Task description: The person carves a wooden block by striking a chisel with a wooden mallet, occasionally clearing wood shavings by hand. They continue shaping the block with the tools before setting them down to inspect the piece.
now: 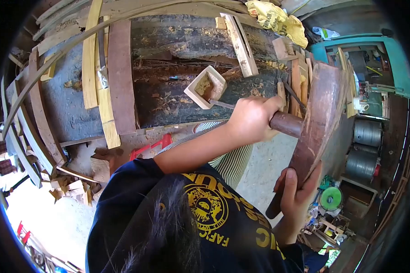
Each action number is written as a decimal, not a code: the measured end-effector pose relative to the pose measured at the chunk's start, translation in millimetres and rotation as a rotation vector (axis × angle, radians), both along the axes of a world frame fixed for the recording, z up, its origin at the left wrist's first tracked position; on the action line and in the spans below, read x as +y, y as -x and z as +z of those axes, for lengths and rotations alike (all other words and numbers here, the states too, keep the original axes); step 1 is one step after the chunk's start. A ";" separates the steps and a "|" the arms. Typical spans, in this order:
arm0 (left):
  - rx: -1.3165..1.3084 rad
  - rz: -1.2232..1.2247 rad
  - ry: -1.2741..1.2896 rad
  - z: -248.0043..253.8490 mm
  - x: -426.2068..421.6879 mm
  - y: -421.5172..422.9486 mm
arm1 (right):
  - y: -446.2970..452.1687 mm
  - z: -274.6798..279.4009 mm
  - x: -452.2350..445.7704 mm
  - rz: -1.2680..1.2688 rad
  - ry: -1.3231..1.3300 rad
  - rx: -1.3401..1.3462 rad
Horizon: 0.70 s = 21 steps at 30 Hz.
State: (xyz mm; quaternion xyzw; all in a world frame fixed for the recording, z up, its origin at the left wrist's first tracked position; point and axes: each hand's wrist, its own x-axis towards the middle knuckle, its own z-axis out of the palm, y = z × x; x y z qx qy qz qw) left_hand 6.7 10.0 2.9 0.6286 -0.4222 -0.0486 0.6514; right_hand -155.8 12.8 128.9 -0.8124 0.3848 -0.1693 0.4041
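My left hand (pixel 253 119) is closed around a chisel (pixel 286 124) with a thick dark brown wooden handle. Its thin blade reaches left into the hollow of a pale, squarish wooden block (pixel 197 94), where the tip is hidden. Rough yellowish wood shows inside that hollow. In my right hand (pixel 298 186) is the lower end of a heavy reddish-brown wooden mallet (pixel 318 111). The mallet's broad upper part stands at the butt of the chisel handle; I cannot tell whether they touch. The block rests on a dark, worn workbench (pixel 164 107).
Wooden strips (pixel 122 82) lie across the bench at left, and a long narrow wooden piece (pixel 241 48) lies beyond the block. Offcuts and a yellow sack (pixel 278 20) are at the far right. A red stool (pixel 152 145) stands below the bench, near wood scraps (pixel 73 189) on the floor.
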 end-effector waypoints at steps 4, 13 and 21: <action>-0.036 -0.071 0.003 -3.3 1.5 1.5 | 13.2 9.6 -7.3 -0.054 -0.084 -0.015; -0.136 -0.095 0.021 -2.1 2.4 20.1 | 34.8 -14.0 -29.5 -0.112 -0.061 -0.495; -0.117 -0.456 -0.047 14.6 16.7 0.8 | -33.4 -52.6 -67.4 0.265 -0.237 -0.878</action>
